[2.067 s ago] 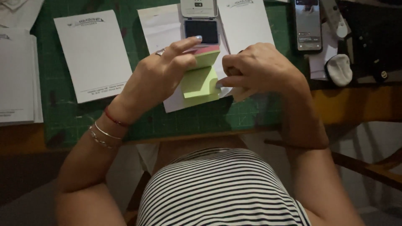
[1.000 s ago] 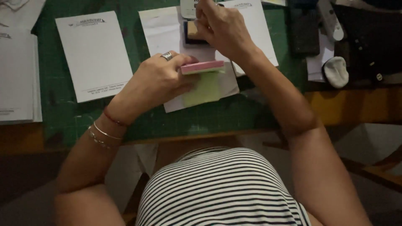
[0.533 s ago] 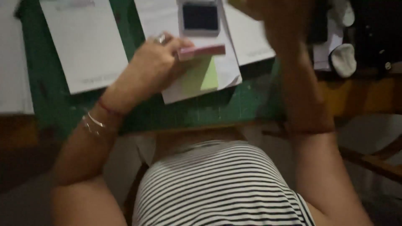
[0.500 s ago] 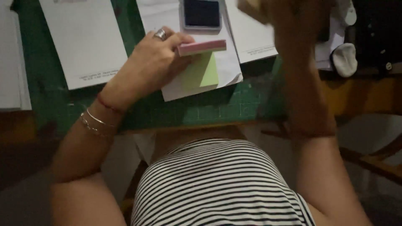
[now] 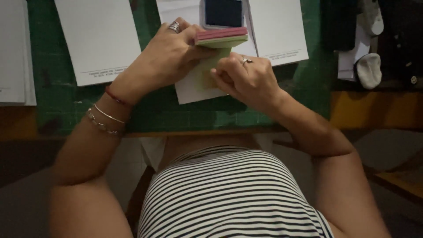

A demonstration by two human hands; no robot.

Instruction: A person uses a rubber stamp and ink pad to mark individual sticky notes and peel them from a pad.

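Observation:
My left hand [image 5: 165, 55] holds up a pad of sticky notes [image 5: 221, 37], pink on top and green beneath, with its lower leaves lifted. A green note [image 5: 207, 72] hangs down from the pad onto a white sheet [image 5: 191, 90]. My right hand [image 5: 246, 81] rests on that note with its fingers curled tight against it. Whatever it may grip is hidden under the fingers. A dark ink pad [image 5: 222, 12] in a pale case lies just beyond the sticky notes.
A green cutting mat [image 5: 176, 117] covers the wooden table [image 5: 374, 110]. White printed sheets lie at the left [image 5: 99, 39] and right [image 5: 277, 31], and a paper stack [image 5: 13, 53] is at the far left. A small white object [image 5: 368, 70] and dark items sit at the right.
My right hand reached up to the ink pad, lifted away, and has come back down onto the green note. My left hand kept hold of the pad throughout.

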